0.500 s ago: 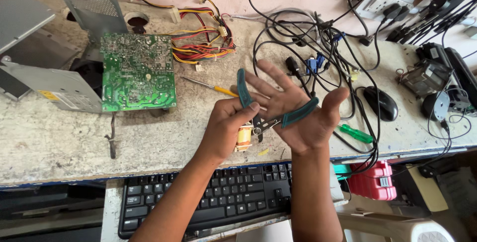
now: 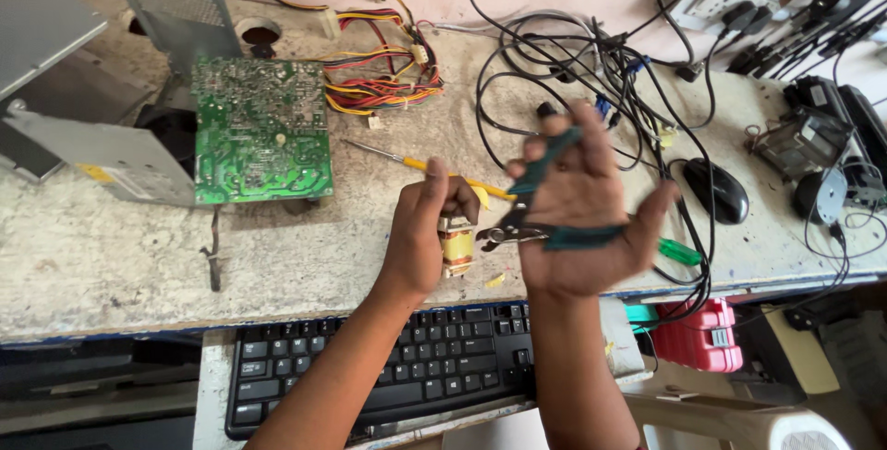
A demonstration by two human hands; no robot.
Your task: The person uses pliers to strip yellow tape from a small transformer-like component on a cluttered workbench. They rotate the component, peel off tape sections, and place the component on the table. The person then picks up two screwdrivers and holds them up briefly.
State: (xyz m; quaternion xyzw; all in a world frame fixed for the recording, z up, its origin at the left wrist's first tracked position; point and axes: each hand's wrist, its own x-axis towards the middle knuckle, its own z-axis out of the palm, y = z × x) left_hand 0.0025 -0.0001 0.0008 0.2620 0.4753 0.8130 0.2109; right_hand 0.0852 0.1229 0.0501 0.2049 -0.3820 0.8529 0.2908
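Two hands raised just above the surface (image 2: 111, 256), close together. Left hand (image 2: 420, 233) closed around a small yellow-taped transformer (image 2: 456, 245). Right hand (image 2: 577, 210) half-curled on green-handled pliers (image 2: 536, 219), nose touching the transformer. Green circuit board (image 2: 261, 129) well apart, far left.

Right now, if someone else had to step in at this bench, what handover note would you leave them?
Left hand: gripping a small yellow-taped transformer above the bench edge.
Right hand: holding green-handled pliers, handles spread, jaws pointing at the transformer.
Nearby: green circuit board lies on its metal case to the left; yellow-handled screwdriver on the bench behind the hands; black keyboard below.
Done: transformer is off the board, in hand.
Left: the plier work on the transformer; whether the jaws grip anything is unclear.
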